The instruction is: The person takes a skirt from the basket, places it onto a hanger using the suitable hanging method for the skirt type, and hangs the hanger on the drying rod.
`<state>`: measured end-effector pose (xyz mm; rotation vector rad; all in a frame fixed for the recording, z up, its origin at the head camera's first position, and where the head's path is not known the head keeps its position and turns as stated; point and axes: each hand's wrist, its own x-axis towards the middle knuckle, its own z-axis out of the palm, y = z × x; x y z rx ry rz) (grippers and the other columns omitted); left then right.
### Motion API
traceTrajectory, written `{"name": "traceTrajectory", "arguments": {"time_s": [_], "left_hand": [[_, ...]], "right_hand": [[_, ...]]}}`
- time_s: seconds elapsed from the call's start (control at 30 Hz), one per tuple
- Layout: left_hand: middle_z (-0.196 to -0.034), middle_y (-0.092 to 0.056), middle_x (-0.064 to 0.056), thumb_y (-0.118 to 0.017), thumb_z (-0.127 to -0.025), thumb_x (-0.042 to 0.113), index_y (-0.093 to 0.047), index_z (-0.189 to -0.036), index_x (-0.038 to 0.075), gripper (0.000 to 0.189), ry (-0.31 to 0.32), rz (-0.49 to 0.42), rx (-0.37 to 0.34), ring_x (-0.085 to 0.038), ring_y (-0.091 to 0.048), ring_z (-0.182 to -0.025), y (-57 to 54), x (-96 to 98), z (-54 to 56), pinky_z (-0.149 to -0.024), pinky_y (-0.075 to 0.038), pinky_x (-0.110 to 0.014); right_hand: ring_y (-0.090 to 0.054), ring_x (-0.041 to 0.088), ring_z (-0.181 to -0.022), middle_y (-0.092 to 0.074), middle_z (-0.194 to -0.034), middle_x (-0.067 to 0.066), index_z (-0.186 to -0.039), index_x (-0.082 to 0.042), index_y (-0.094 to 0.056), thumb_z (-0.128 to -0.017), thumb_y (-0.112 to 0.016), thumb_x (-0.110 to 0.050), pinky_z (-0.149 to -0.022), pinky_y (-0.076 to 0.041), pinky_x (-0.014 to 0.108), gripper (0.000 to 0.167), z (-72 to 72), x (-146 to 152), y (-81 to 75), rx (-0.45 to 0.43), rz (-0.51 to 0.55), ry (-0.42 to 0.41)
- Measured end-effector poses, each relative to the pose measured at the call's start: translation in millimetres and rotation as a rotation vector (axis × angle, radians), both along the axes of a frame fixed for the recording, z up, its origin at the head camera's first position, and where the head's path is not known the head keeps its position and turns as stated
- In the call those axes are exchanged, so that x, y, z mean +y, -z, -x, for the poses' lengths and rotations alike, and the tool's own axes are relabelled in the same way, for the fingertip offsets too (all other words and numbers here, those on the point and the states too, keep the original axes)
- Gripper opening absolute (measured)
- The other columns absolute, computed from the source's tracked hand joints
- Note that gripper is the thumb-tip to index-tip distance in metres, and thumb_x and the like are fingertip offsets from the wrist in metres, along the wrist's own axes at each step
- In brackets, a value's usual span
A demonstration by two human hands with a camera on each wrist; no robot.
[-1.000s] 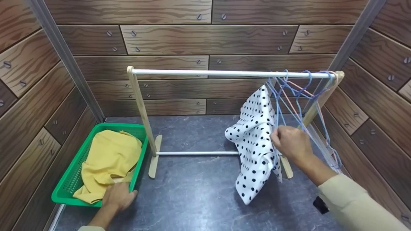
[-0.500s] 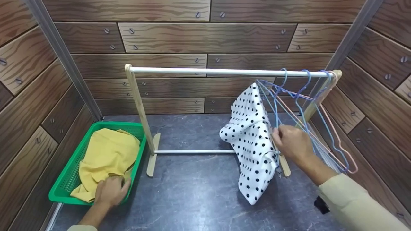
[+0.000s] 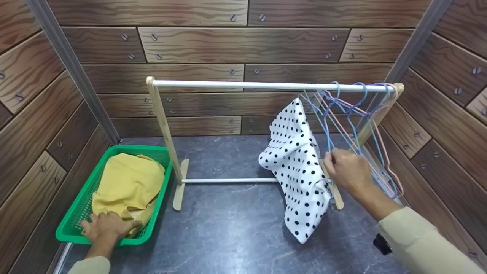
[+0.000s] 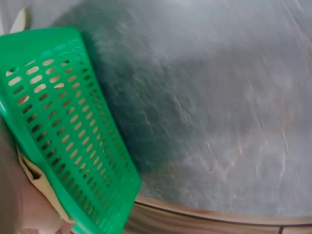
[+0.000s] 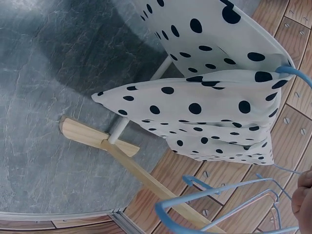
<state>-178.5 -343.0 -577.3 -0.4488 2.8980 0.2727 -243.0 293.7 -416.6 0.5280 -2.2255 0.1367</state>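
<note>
Yellow cloth lies under the spread left grip, dotted cloth beside the right grip (curled round a hanger).

Grey marbled surface; green basket on it lower left, wooden-footed rack standing centre to right.

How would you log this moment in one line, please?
left hand: rests on yellow cloth in green basket; right hand: holds blue hanger bearing dotted cloth; rack: other hangers at right end
</note>
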Motion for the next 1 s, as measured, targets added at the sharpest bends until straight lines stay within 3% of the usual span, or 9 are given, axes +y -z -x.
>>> {"name": "traceTrajectory", "arguments": {"time_s": [0.1, 0.23, 0.47, 0.67, 0.73, 0.83, 0.93, 1.0], "left_hand": [[-0.084, -0.063, -0.017, -0.07, -0.077, 0.06, -0.065, -0.08, 0.006, 0.054, 0.035, -0.061, -0.163, -0.059, -0.043, -0.106, -1.0, -2.8, 2.9, -0.094, -0.015, -0.077], [-0.077, -0.064, -0.01, -0.068, -0.083, 0.028, -0.065, -0.075, 0.011, 0.018, 0.081, -0.057, -0.208, -0.05, -0.051, -0.094, -0.6, -4.1, 2.7, -0.091, -0.02, -0.073], [-0.067, -0.064, -0.003, -0.067, -0.083, 0.012, -0.064, -0.066, 0.014, 0.017, 0.11, -0.015, -0.183, -0.031, -0.057, -0.071, 1.8, -4.6, 0.7, -0.087, -0.026, -0.062], [-0.07, -0.065, -0.004, -0.062, -0.088, 0.011, -0.064, -0.068, 0.015, 0.021, 0.122, -0.029, -0.174, -0.033, -0.058, -0.074, 2.8, -3.3, 3.7, -0.089, -0.025, -0.063], [-0.072, -0.065, -0.005, -0.059, -0.089, 0.01, -0.064, -0.067, 0.014, 0.022, 0.135, -0.026, -0.148, -0.035, -0.058, -0.076, 3.7, -3.1, 4.7, -0.09, -0.025, -0.064], [-0.069, -0.063, -0.006, -0.056, -0.087, 0.006, -0.061, -0.064, 0.013, 0.025, 0.173, 0.015, -0.037, -0.034, -0.057, -0.071, 5.4, -3.7, 5.5, -0.085, -0.028, -0.063], [-0.064, -0.058, -0.005, -0.059, -0.081, 0.002, -0.056, -0.059, 0.012, 0.024, 0.221, 0.092, 0.094, -0.031, -0.054, -0.061, 6.9, -4.7, 4.8, -0.075, -0.034, -0.058], [-0.063, -0.055, -0.005, -0.059, -0.08, 0.001, -0.055, -0.061, 0.012, 0.022, 0.238, 0.125, 0.137, -0.028, -0.052, -0.058, 8.0, -5.3, 4.2, -0.071, -0.035, -0.055]], "right_hand": [[-0.025, 0.011, -0.043, -0.04, -0.049, 0.003, -0.058, -0.011, -0.042, -0.087, -0.059, -0.009, -0.038, -0.027, 0.03, 0.033, -0.5, -1, 1.1, -0.01, 0.0, 0.0], [-0.024, 0.009, -0.045, -0.039, -0.05, 0.002, -0.058, -0.013, -0.042, -0.087, -0.059, -0.01, -0.039, -0.026, 0.028, 0.033, -0.6, -3, 0.9, -0.013, -0.005, -0.019], [-0.031, 0.018, -0.041, -0.042, -0.051, 0.006, -0.059, -0.012, -0.042, -0.09, -0.054, -0.015, -0.037, -0.031, 0.037, 0.034, 5.1, -3, -15.3, 0.045, 0.005, -0.037], [-0.037, 0.023, -0.04, -0.047, -0.053, 0.01, -0.061, -0.009, -0.047, -0.091, -0.053, -0.017, -0.038, -0.036, 0.041, 0.032, 11.8, -1, -44.7, 0.044, 0.0, -0.007], [-0.04, 0.025, -0.042, -0.05, -0.055, 0.011, -0.065, -0.007, -0.051, -0.092, -0.054, -0.017, -0.039, -0.038, 0.042, 0.029, 13.4, -1, -57.0, 0.032, 0.006, 0.008], [-0.048, 0.031, -0.052, -0.055, -0.063, 0.015, -0.072, -0.003, -0.056, -0.092, -0.055, -0.017, -0.046, -0.043, 0.046, 0.024, 17.8, -1, -76.5, 0.029, 0.034, 0.032], [-0.051, 0.037, -0.07, -0.057, -0.076, 0.019, -0.083, 0.002, -0.06, -0.092, -0.054, -0.015, -0.061, -0.045, 0.048, 0.021, 26.5, -2, -95.9, 0.052, 0.082, 0.037], [-0.05, 0.04, -0.08, -0.057, -0.085, 0.022, -0.09, 0.005, -0.061, -0.093, -0.053, -0.016, -0.072, -0.043, 0.05, 0.022, 33.5, -3, -107.5, 0.075, 0.107, 0.038]]}}
